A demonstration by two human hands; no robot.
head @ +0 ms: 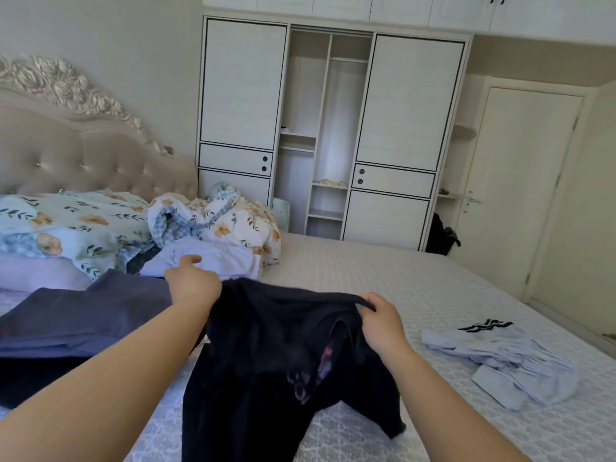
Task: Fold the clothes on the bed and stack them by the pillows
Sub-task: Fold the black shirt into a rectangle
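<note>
Both hands grip the black garment's [283, 355] top edge, left hand [193, 283] farther left, right hand [378, 320] nearer right. It hangs lengthwise toward the person, the pillows [66, 225] far left.

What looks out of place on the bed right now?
The light blue garment lies crumpled near the bed's right edge, unfolded and far from the pillows. The floral duvet is bunched up by the headboard. Both hands hold the black garment.

I see a black garment [283, 355] held up by its top edge, hanging crumpled over the bed [383, 271]. A folded navy piece [86, 315] lies left, a rumpled pale-blue garment [500, 358] right.
</note>
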